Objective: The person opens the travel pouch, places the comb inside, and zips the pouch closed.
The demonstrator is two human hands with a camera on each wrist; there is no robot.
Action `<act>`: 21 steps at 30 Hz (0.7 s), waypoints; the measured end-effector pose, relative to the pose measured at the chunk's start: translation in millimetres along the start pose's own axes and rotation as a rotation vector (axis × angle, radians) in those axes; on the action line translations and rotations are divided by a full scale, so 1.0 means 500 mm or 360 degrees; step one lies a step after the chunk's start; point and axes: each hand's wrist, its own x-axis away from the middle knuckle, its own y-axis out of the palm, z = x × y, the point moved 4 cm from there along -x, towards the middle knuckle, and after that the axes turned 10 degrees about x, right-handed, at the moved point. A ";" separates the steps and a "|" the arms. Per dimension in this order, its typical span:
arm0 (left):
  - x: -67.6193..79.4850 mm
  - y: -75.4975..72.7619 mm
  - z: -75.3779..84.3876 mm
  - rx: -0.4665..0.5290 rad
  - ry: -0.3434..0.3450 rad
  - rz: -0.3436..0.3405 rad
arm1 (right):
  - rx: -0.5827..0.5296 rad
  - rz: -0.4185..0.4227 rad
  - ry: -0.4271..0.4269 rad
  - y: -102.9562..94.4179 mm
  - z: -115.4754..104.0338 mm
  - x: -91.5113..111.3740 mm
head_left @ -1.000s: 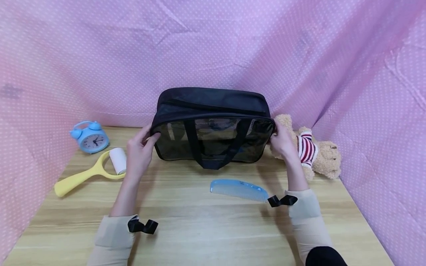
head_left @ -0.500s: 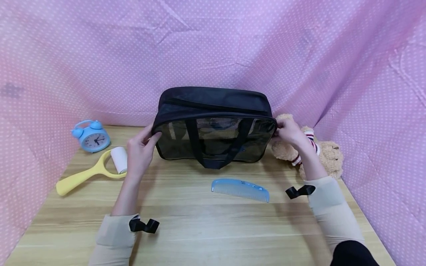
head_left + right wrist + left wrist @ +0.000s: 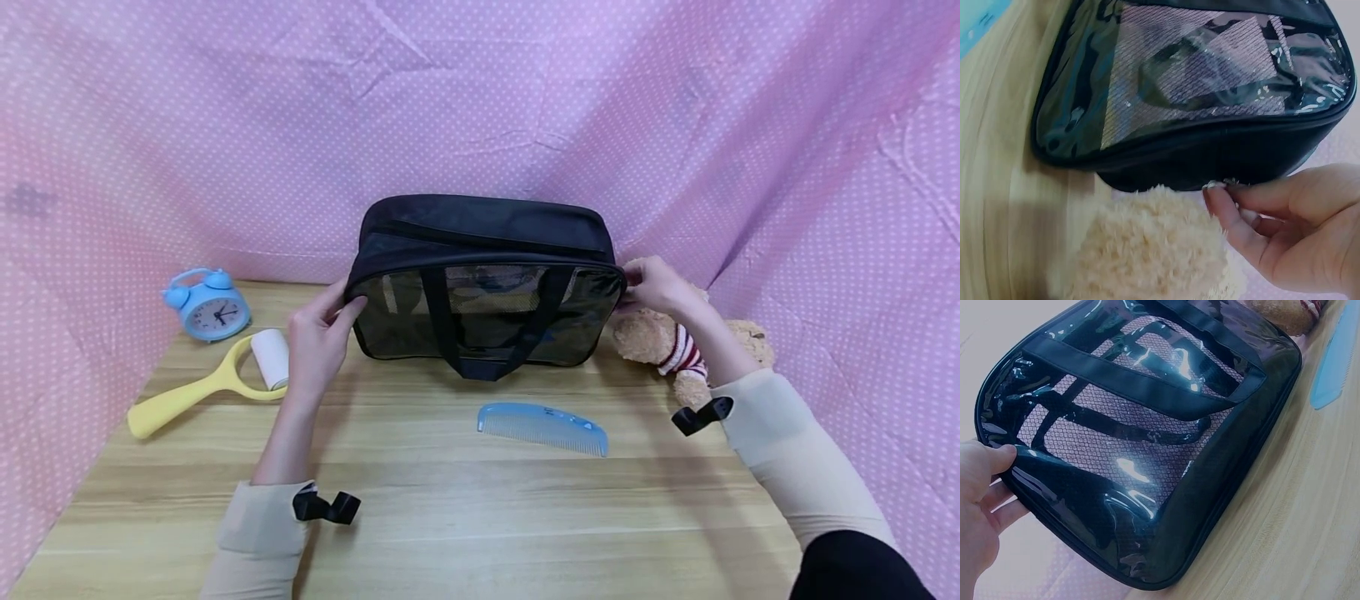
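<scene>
A black toiletry bag point(image 3: 487, 321) with a see-through front and a drooping strap handle point(image 3: 480, 368) stands at the back of the table. My left hand point(image 3: 318, 333) grips its upper left edge, thumb on the clear front and fingers behind, as the left wrist view shows. At the bag's right end, my right hand point(image 3: 1300, 222) pinches a small silvery piece, seemingly a zipper pull point(image 3: 1215, 185). A tan teddy bear point(image 3: 645, 335) in a striped shirt lies beneath my right forearm, partly hidden by it. In the right wrist view its fur point(image 3: 1154, 250) nearly touches the bag.
A blue comb point(image 3: 543, 427) lies in front of the bag. To the left are a blue alarm clock point(image 3: 213, 312) and a yellow-handled lint roller point(image 3: 187, 400) with a white roll. Pink dotted cloth point(image 3: 480, 100) hangs behind and at both sides of the wooden table point(image 3: 450, 517).
My right hand has shifted from the bag's front right corner to its side, and the forearm has swung outward to the right over the bear. The left hand keeps its grip.
</scene>
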 end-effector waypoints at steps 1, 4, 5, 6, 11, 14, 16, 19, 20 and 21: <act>0.000 0.000 0.000 -0.0002 -0.0002 0.0000 | 0.0015 -0.0007 -0.0006 -0.003 0.002 -0.001; 0.000 0.000 -0.002 -0.0005 0.0004 -0.0001 | 0.0048 -0.0021 -0.0022 -0.009 0.009 -0.005; 0.000 0.000 -0.002 -0.0005 0.0009 -0.0001 | 0.0051 -0.0020 -0.0022 -0.012 0.011 -0.005; 0.000 0.000 -0.002 -0.0006 0.0013 -0.0002 | 0.0053 -0.0017 -0.0018 -0.014 0.014 -0.006; 0.001 0.000 -0.002 -0.0025 0.0035 -0.0005 | -0.0013 -0.0013 0.0043 -0.025 0.027 -0.011; 0.001 0.000 -0.001 -0.0036 0.0042 -0.0010 | -0.0030 -0.0011 0.0081 -0.030 0.029 -0.013; 0.001 0.001 0.002 -0.0038 0.0046 -0.0013 | -0.0038 -0.0005 0.0096 -0.034 0.027 -0.013; 0.001 0.000 0.003 -0.0034 0.0057 -0.0011 | -0.0036 0.0020 0.0099 -0.039 0.021 -0.012; 0.001 0.000 0.003 -0.0034 0.0061 -0.0011 | -0.0042 0.0023 0.0100 -0.041 0.020 -0.011; 0.001 0.000 0.004 -0.0032 0.0063 -0.0011 | -0.0043 0.0026 0.0098 -0.041 0.018 -0.010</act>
